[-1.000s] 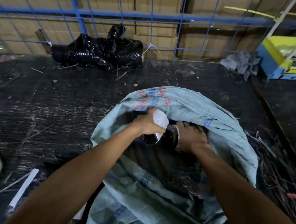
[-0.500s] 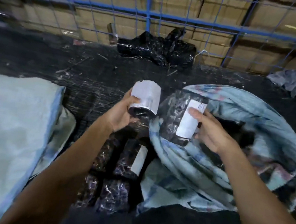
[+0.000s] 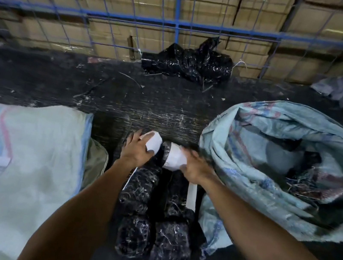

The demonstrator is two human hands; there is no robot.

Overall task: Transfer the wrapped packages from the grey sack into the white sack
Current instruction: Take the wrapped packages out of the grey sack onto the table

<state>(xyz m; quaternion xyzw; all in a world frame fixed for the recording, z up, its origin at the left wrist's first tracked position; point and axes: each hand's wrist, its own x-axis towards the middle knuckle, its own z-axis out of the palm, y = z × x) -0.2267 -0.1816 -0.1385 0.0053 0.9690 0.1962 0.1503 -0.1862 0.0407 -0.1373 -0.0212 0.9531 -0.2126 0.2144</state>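
Two packages are in your hands: your left hand (image 3: 137, 150) curls its fingers round a white-labelled package (image 3: 153, 141), and your right hand (image 3: 194, 167) lies over another labelled package (image 3: 174, 157), its grip too blurred to tell. Both sit at the far end of the black wrapped packages (image 3: 152, 214) on the dark floor (image 3: 148, 101), between the white sack (image 3: 21, 162) and the grey sack (image 3: 272, 168).

At frame centre, the left hand (image 3: 136, 151) grips a white-labelled black package (image 3: 153, 144), and the right hand (image 3: 194, 167) rests on another package (image 3: 174, 158). More wrapped packages (image 3: 155, 224) lie below, between the white sack (image 3: 26, 163) at left and grey sack (image 3: 272, 168) at right.
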